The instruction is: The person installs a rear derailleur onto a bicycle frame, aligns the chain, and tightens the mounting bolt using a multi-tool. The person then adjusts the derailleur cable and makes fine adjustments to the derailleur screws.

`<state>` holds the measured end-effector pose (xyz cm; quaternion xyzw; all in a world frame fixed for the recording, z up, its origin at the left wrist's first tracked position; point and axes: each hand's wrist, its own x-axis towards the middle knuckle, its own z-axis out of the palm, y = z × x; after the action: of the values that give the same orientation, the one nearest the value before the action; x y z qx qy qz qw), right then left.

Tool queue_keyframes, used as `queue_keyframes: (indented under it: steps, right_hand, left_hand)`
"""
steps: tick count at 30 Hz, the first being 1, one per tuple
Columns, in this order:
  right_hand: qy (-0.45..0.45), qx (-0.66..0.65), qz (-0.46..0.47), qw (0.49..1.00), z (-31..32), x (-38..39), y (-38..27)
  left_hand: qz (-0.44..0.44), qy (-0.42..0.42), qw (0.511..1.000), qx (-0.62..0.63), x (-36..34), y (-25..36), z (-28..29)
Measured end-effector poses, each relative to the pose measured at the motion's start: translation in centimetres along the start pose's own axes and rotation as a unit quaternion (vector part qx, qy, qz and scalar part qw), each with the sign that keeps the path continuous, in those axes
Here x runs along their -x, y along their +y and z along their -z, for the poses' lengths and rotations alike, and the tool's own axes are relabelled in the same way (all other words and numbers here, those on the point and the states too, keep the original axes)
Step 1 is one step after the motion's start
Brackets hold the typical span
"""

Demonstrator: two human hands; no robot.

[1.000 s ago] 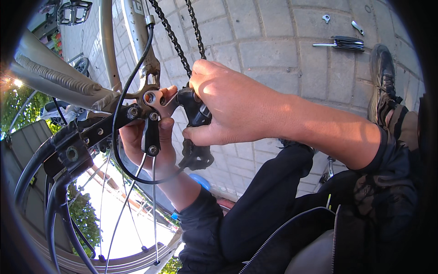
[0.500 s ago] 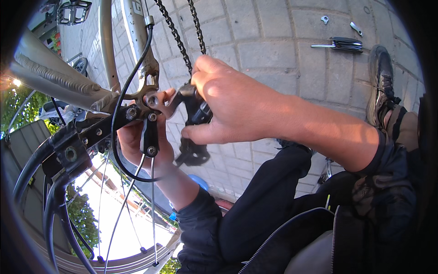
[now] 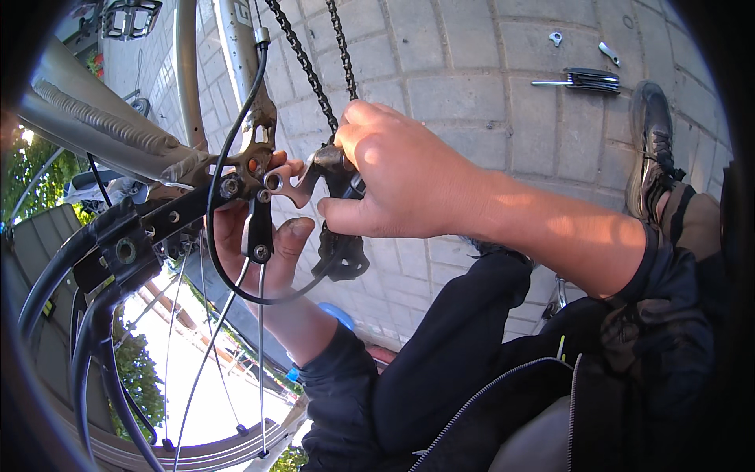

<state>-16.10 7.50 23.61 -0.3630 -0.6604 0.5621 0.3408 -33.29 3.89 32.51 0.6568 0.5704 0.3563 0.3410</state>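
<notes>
Now, beside an upended-looking tangle of bicycle parts, the derailleur [image 3: 334,185] hung in the person's right hand [image 3: 405,173], a little to the right of the frame [image 3: 259,145]. What had just changed was the gap: half a second earlier its silver bracket [image 3: 303,193] overlapped the mount hole at the frame's end, and by this moment it had slid right and slightly down, leaving that hole uncovered. This suggested that nothing fastened the two together, so the hand was probably bearing the derailleur's weight.

The right thumb and fingers pinched the derailleur's body from both sides. The left hand [image 3: 280,263] reached up from below, behind the brake arm [image 3: 258,232]; its thumb had moved off and stood spread away from the fingers, whose tips showed behind the bracket. Whether those tips touched the metal, I could not tell.

The bracket was a smooth, curved, hooked plate with a round eye. The derailleur's body was dark and chunky, its lower cage flat and pierced with cut-outs. Two strands of dark, knobbly chain [image 3: 311,79] ran up from it. A slim black cable [image 3: 211,216] made a wide loop in front. The frame was scuffed, dull metal, with a rippled weld on the thick tube [image 3: 67,110]. On the rough grey paving [image 3: 440,102], well apart, lay a black folding multi-tool [image 3: 594,80].
</notes>
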Motion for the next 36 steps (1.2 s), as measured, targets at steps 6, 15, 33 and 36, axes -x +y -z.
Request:
queue_keyframes:
  steps: [6,15,33,36]
  right_hand:
    - [0.027,-0.005,-0.014,1.000,0.1,0.5,0.2]
    - [0.031,-0.001,0.013,0.999,0.4,0.7,0.2]
    - [0.046,0.020,0.037,0.998,0.6,0.9,0.6]
    - [0.048,0.021,0.032,0.998,0.5,0.9,0.6]
  left_hand:
    - [0.020,0.034,0.999,0.023,0.6,-0.4,-0.5]
    - [0.057,0.055,0.997,0.013,0.7,-0.2,-0.2]
    - [0.052,0.055,0.997,0.033,0.6,0.1,-1.0]
    - [0.070,0.032,0.997,0.021,0.8,0.4,-0.7]
